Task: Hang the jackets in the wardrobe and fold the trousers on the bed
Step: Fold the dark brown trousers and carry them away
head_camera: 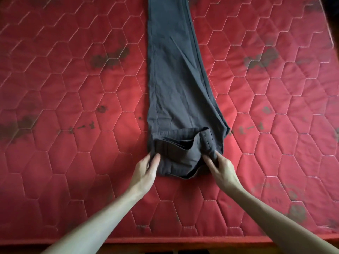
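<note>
The trousers (176, 85) lie lengthwise down the middle of the bed (73, 88), legs stacked one on the other and running off toward twelve o'clock past the top of the view, waist end nearest us at six o'clock. We have the waistband by its two corners: our left hand (146, 171) pinches the corner at about seven o'clock of the garment, thumb on top and fingers (156, 158) curled under the cloth, and our right hand (222, 169) grips the corner at about five o'clock in the same closed pinch. Between the two grips the waistband sags open and bunches, so the top layer is not lying flat on the lower one. We judge this to be the start of a fold toward the hems. The risk from here is that a lift with that slack in the middle would trap the bunch inside the fold and set a crease. Uneven pull between the hands could also skew the stacked legs, whose right edge already angles toward four o'clock. No jackets or wardrobe are in view.
</note>
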